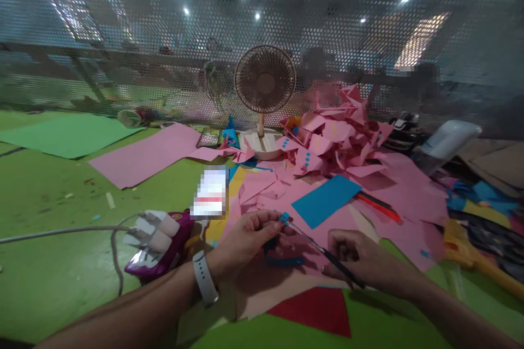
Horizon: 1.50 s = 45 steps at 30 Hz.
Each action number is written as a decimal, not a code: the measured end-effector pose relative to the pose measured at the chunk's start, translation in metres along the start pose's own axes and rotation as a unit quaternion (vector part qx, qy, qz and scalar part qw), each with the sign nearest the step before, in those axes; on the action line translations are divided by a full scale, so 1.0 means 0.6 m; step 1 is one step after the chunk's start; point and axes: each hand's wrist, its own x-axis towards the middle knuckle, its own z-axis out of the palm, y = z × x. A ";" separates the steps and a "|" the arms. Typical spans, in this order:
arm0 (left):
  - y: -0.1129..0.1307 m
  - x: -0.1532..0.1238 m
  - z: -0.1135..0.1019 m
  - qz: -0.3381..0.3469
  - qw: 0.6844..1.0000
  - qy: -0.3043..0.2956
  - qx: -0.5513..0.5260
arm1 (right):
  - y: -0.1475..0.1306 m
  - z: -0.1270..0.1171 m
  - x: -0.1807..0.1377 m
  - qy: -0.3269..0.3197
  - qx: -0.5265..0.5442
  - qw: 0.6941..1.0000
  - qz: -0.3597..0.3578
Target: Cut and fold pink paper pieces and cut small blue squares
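My left hand (260,234), wearing a white watch strap, pinches a small blue paper piece (285,218) between thumb and fingers. A dark blue paper strip (286,262) hangs below those fingers. My right hand (354,253) is closed on a slim tool with a black grip and a thin silver end, which looks like tweezers (338,266). Its tip meets the blue piece at my left fingertips. Under both hands lie pink paper sheets (315,202). A blue paper rectangle (327,200) rests just beyond them, beside a red-and-black pen-like tool (380,207).
A small fan (265,79) stands at the back, beside a heap of folded pink paper (335,136). Left of my hands are a lit phone (210,192) and white chargers (153,232) on a purple pack. A yellow-handled tool (470,256) lies right; red paper (315,311) lies nearest me.
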 end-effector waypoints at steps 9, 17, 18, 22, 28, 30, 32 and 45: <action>-0.003 0.001 0.000 -0.001 1.000 0.010 -0.001 | 0.002 0.002 -0.002 0.002 0.006 1.000 -0.002; 0.000 0.000 -0.001 0.010 1.000 0.003 0.001 | 0.009 0.001 0.003 0.022 0.009 1.000 -0.004; 0.002 -0.001 -0.001 0.016 1.000 0.002 0.004 | 0.010 0.000 0.003 0.029 0.017 0.999 0.000; 0.007 -0.004 0.001 0.060 0.997 -0.006 0.049 | 0.008 -0.008 0.002 0.051 0.046 0.998 -0.002; -0.004 -0.003 -0.004 0.096 0.977 0.023 0.188 | 0.006 -0.001 0.004 0.045 0.022 0.999 0.005; -0.009 -0.002 -0.007 0.110 0.968 0.032 0.221 | 0.009 0.003 0.006 0.054 0.011 0.998 0.001; -0.012 0.001 -0.011 0.130 0.963 0.039 0.235 | 0.013 0.005 0.008 0.060 0.009 0.998 -0.004; 0.008 0.005 -0.003 0.095 0.985 0.081 0.119 | 0.014 0.005 0.006 0.058 0.077 0.995 -0.012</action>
